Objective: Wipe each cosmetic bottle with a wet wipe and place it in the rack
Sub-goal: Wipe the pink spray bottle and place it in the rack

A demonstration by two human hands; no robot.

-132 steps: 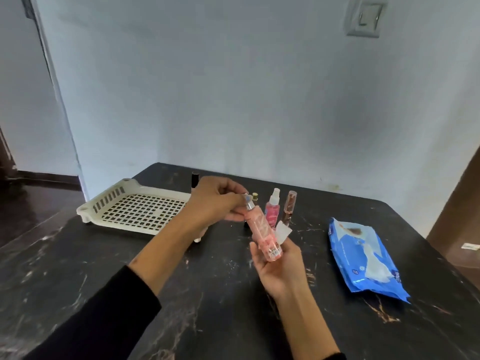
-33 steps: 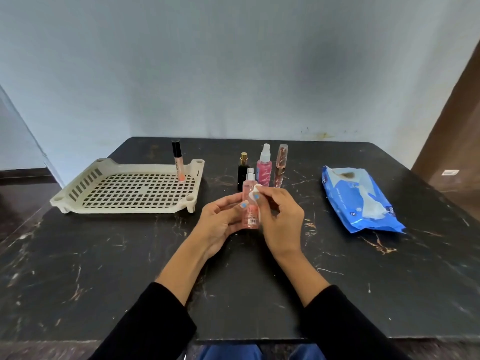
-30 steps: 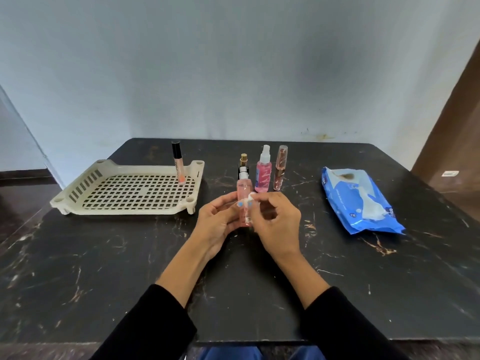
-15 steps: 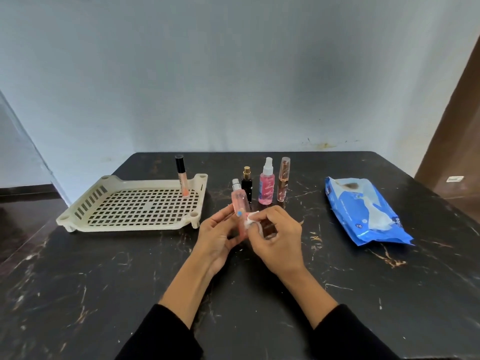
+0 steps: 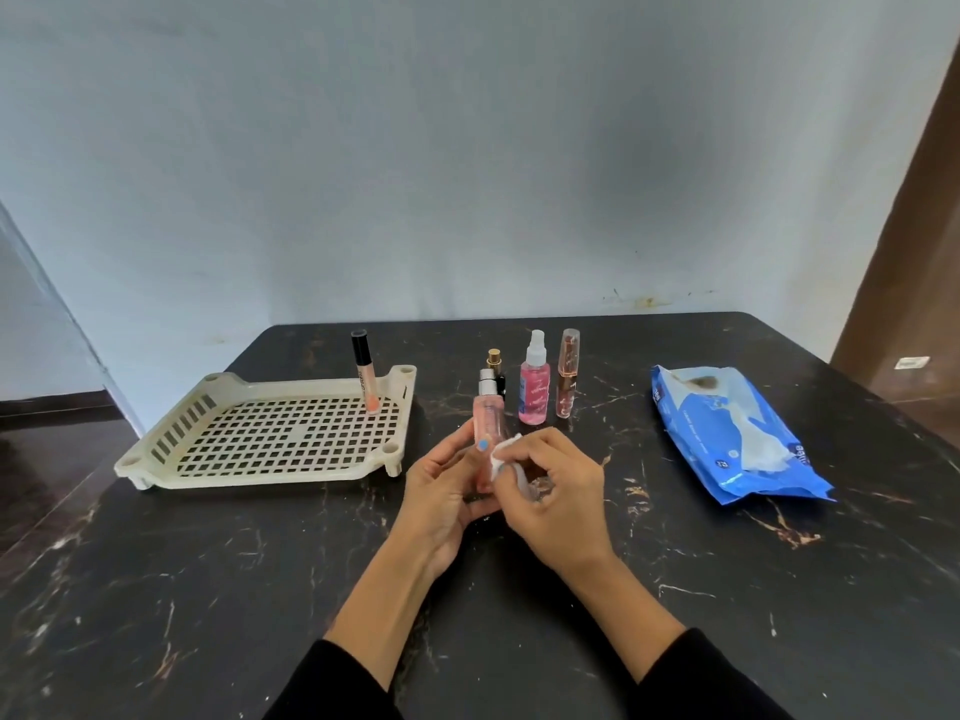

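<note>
Upright pale-pink spray bottle (image 5: 488,423) (silver cap), white wet wipe (image 5: 500,457) against it, right of cream rack (image 5: 260,478).

— Desk (image 5: 218,589): polished black stone, pale veins, faint sheen. Rack (image 5: 260,472): cream plastic, matt, perforated.

— Bottle (image 5: 488,423) in hands: clear glossy plastic or glass, cannot tell, pink inside, silvery cap. Wipe (image 5: 501,457): white, soft, crumpled cloth.

— Pack (image 5: 727,439): blue crinkled film, shiny.

— Wall (image 5: 467,148): matt paint, slightly stained. Sleeves (image 5: 332,688): black cloth, matt.
</note>
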